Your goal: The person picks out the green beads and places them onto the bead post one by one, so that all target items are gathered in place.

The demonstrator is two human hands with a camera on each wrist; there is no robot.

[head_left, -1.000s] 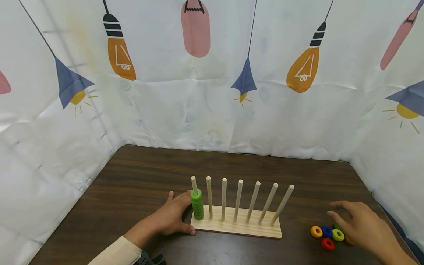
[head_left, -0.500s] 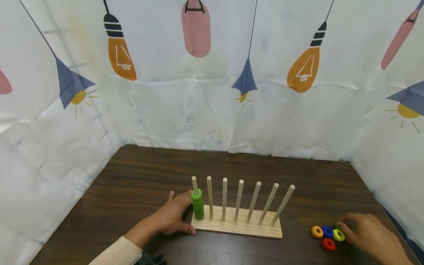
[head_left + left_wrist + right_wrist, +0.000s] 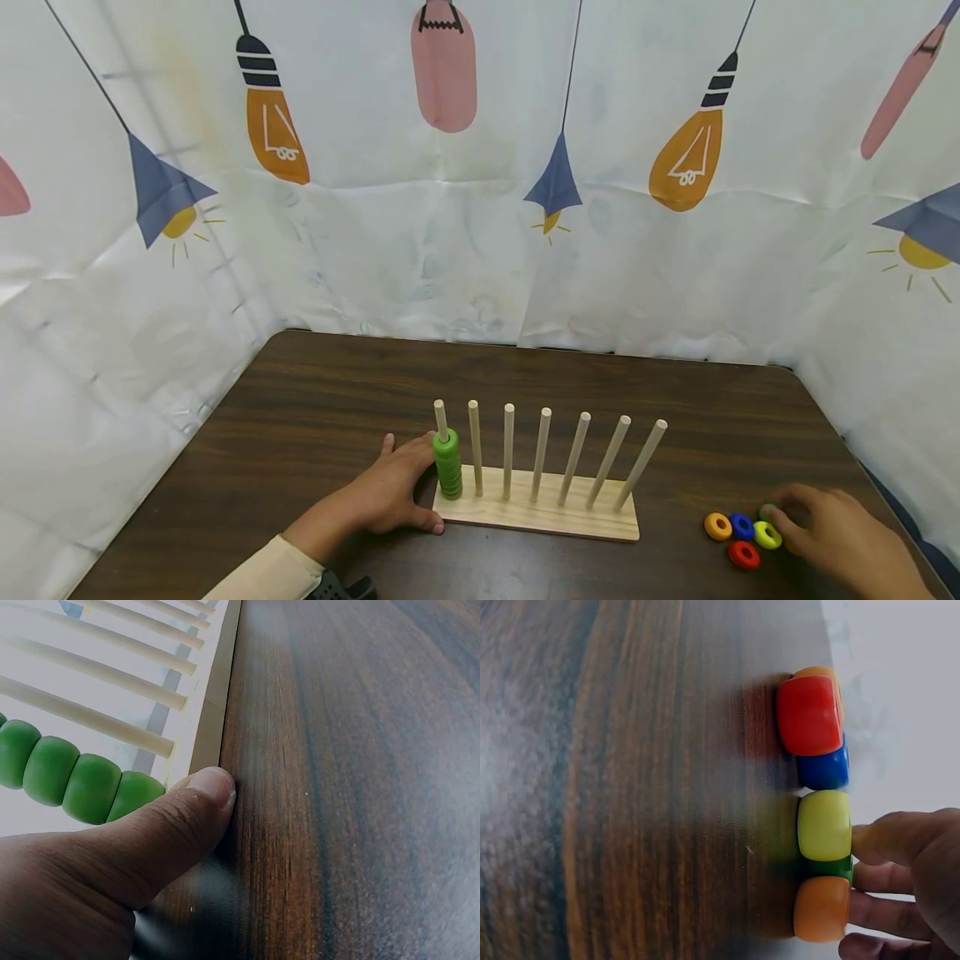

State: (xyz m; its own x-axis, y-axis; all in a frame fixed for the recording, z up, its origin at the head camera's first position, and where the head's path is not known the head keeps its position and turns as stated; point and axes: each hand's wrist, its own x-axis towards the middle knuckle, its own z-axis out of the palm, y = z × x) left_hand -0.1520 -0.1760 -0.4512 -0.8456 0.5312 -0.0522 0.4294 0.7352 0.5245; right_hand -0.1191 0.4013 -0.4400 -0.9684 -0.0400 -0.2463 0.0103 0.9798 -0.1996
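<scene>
A wooden peg rack (image 3: 536, 502) stands on the table with a row of upright pegs. Green ring beads (image 3: 448, 467) are stacked on its leftmost peg. My left hand (image 3: 392, 487) holds the rack's left end; its thumb (image 3: 199, 796) lies against the front edge of the base, while the other fingers reach behind the beads. Over at the right, my right hand (image 3: 847, 533) pinches a loose green bead (image 3: 767, 511) between thumb and index finger. In the right wrist view that green bead (image 3: 832, 868) sits low between a yellow bead (image 3: 825, 825) and an orange bead (image 3: 821, 909).
Close by the right hand lie a yellow-orange bead (image 3: 717, 526), a blue bead (image 3: 742, 527) and a red bead (image 3: 743, 555). The other pegs (image 3: 540, 454) carry no beads. A printed white curtain (image 3: 480, 250) hangs behind the dark wooden table (image 3: 360, 367).
My right hand has come down and towards me onto the loose beads, and its thumb and index finger have closed on the green one. The left hand and rack have stayed put.
</scene>
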